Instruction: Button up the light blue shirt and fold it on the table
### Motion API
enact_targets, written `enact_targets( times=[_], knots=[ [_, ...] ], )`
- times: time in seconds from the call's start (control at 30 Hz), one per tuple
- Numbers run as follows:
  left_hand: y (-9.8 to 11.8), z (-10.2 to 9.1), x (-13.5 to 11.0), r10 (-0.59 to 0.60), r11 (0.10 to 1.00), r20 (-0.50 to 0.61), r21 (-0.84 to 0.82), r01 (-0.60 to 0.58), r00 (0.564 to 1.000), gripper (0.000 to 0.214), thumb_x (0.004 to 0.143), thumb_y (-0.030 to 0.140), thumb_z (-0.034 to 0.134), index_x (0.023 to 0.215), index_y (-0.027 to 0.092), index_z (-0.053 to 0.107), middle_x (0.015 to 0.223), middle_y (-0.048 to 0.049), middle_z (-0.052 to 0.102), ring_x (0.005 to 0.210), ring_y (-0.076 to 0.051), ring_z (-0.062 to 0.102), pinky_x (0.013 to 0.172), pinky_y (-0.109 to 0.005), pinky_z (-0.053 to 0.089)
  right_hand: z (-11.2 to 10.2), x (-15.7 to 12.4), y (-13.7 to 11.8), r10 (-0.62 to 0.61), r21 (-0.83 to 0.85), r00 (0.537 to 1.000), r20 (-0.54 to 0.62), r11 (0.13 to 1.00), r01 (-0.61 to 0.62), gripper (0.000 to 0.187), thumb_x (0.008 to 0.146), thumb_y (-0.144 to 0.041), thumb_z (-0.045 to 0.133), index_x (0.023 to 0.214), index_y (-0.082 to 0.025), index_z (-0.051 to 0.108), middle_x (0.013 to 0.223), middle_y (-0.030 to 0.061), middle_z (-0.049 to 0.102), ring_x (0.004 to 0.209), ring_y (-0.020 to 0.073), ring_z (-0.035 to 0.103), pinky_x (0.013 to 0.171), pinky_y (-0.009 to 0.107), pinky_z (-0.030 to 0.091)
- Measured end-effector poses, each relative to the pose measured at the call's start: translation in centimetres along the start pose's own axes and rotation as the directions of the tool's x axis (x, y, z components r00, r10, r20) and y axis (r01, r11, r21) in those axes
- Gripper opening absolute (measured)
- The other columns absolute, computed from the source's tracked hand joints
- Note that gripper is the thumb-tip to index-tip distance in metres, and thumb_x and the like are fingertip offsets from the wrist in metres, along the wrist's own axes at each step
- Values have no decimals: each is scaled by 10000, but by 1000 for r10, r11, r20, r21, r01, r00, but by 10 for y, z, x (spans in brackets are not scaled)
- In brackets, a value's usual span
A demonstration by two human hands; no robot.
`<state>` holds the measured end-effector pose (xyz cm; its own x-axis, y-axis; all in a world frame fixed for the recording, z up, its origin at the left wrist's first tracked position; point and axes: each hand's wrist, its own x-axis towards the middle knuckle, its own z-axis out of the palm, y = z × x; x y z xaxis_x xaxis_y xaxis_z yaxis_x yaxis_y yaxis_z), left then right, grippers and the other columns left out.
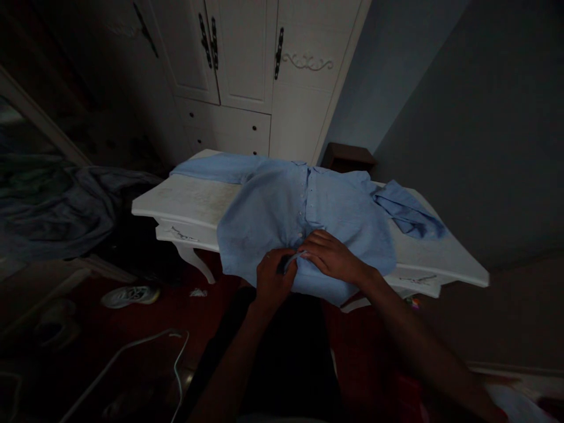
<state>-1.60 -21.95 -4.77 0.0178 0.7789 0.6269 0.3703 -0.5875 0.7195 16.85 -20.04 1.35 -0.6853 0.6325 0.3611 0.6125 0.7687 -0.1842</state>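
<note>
A light blue button-up shirt [268,205] lies front side up across a white table, its lower part hanging over the near edge. One sleeve stretches out to the left; the other is bent and crumpled on the right. A row of small buttons runs down the middle of the front. At the lower end of this row, my left hand [275,276] pinches the shirt's front edge between thumb and fingers. My right hand [330,255] grips the same edge just beside it, fingers pressed together. Whether a button sits between the fingertips is hidden.
The white table [185,200] has carved drawer fronts and curved legs. Behind it stands a white wardrobe [247,76]. Grey and green clothes [53,205] are heaped at the left. A shoe [130,296] and a thin white wire or cord [118,352] lie low on the left.
</note>
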Motion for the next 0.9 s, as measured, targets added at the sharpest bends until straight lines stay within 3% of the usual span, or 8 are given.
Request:
enact_targets(
  times=[0.3,0.43,0.6,0.73,0.9],
  knots=[
    [-8,-2,2,208,977,-10,52,-207,978,134,862,168,606,988,188,646,896,-41,727,834,-162,682,788,-312,559,2,-1,1,-25,62,994,-110,998,32,193,972,-223,479,1034,-209,662,886,47,668,844,185,573,816,377,472],
    [-12,-3,2,249,967,19,45,-250,968,161,888,178,584,1034,195,649,948,-52,739,876,-167,695,807,-322,569,6,-5,-1,-34,39,983,-182,998,41,172,947,-206,520,1018,-200,677,859,52,677,817,187,573,788,376,470],
    [-17,-7,4,332,940,67,52,-336,941,194,891,187,596,1074,196,659,969,-53,749,888,-170,705,801,-319,580,7,-7,0,-33,29,983,-179,999,38,187,942,-196,525,1043,-200,683,855,50,674,825,190,574,782,380,469],
    [-17,-9,9,372,924,55,73,-376,926,168,886,181,612,1038,206,679,915,-35,758,838,-163,712,776,-313,585,7,-7,0,-28,40,983,-183,999,36,211,949,-199,524,1079,-223,688,854,43,675,819,183,576,780,375,471],
    [-14,-10,12,396,915,38,63,-398,917,142,894,150,598,999,201,678,904,-33,762,821,-155,716,762,-303,586,10,-5,-1,-27,131,960,-278,989,66,225,943,-197,555,1119,-254,685,848,30,687,790,166,589,746,349,489]
  ],
)
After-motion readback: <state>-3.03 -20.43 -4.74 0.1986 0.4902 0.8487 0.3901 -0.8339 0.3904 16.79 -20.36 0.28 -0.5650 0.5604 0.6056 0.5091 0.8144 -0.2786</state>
